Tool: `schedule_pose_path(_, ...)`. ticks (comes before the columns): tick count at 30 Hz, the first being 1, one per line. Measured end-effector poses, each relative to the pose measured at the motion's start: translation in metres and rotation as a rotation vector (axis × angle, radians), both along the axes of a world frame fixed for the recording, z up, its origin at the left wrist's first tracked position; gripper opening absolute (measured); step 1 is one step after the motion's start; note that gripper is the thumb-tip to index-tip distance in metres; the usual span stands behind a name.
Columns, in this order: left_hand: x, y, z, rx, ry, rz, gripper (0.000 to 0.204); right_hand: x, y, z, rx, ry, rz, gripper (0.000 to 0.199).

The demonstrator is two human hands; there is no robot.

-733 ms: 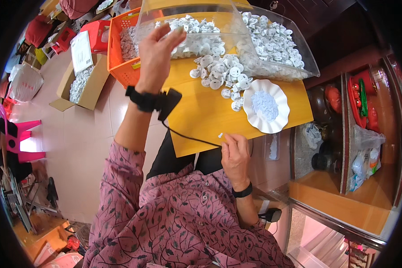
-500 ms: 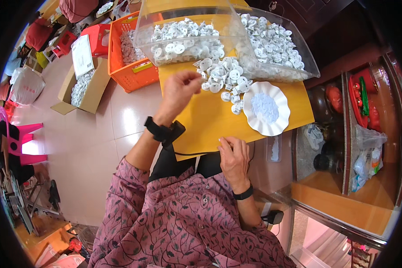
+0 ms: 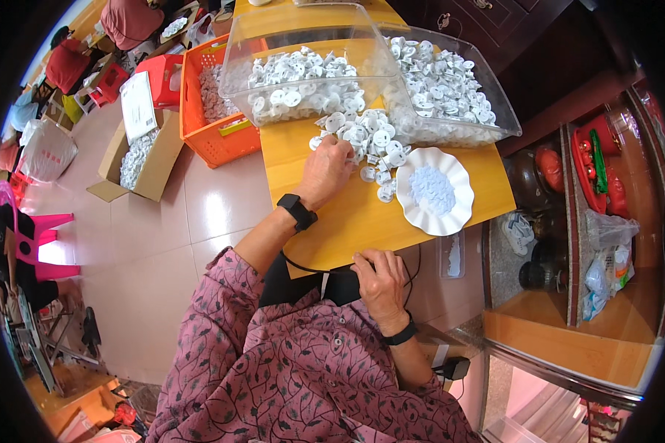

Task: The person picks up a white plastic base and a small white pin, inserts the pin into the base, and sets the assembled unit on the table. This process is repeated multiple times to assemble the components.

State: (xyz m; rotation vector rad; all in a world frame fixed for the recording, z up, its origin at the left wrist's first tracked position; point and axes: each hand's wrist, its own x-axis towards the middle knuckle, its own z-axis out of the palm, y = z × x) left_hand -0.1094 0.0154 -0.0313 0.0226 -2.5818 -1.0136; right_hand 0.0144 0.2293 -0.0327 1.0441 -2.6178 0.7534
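My left hand (image 3: 328,174) is at the near left side of a loose pile of small white round plastic parts (image 3: 362,133) on the yellow table. Its fingers are curled together against the pile, and whatever is between the fingertips is hidden. Just over the near edge of the table, my right hand (image 3: 382,286) has its thumb and forefinger drawn together; what they pinch is too small to make out. A white scalloped plate (image 3: 462,193) right of the pile holds many small pale pieces (image 3: 431,189).
Two clear plastic bins, one left (image 3: 236,92) and one right (image 3: 513,125), hold more white parts behind the pile. An orange crate (image 3: 218,144) and a cardboard box (image 3: 166,166) stand to the left. A dark cable (image 3: 314,271) runs along the near table edge (image 3: 325,255).
My left hand has moved right and slightly nearer, from above the table's left side to the pile. The right hand has shifted down a little with its fingers still together.
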Motion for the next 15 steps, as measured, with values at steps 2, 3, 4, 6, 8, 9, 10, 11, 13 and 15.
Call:
schedule_pose_path(2,0.001,0.000,0.000,-0.005,-0.016,-0.007,0.014,0.000,0.000,-0.004,-0.017,0.020,0.007,0.025)
schedule_pose_path(3,0.002,-0.001,-0.001,-0.007,-0.032,-0.013,0.015,-0.001,0.000,-0.006,-0.032,0.035,0.015,0.023)
schedule_pose_path(4,0.002,-0.001,-0.002,-0.009,-0.034,-0.012,0.015,-0.002,0.000,-0.007,-0.048,0.051,0.023,0.021)
schedule_pose_path(6,0.004,-0.002,-0.003,-0.008,-0.004,-0.041,0.017,-0.002,0.000,-0.009,-0.053,0.058,0.029,0.020)
schedule_pose_path(8,0.007,-0.005,-0.001,0.059,-0.014,-0.088,0.017,-0.002,0.001,-0.010,-0.056,0.064,0.033,0.018)
schedule_pose_path(9,0.011,-0.007,0.004,0.124,-0.023,-0.129,0.017,-0.002,0.000,-0.010,-0.062,0.080,0.036,0.018)
schedule_pose_path(10,0.014,-0.008,0.012,0.125,-0.027,-0.132,0.017,-0.002,0.000,-0.010,-0.065,0.097,0.034,0.018)
schedule_pose_path(11,0.019,-0.008,0.020,0.431,-0.208,-0.183,0.016,-0.002,0.000,-0.009,-0.065,0.094,0.031,0.018)
schedule_pose_path(13,0.032,-0.011,0.034,0.736,-0.391,-0.223,0.015,-0.001,-0.003,-0.005,-0.127,0.048,0.011,0.018)
schedule_pose_path(15,0.046,-0.010,0.044,1.173,-0.413,-0.336,0.012,0.000,-0.002,-0.008,-0.155,0.018,-0.004,0.018)
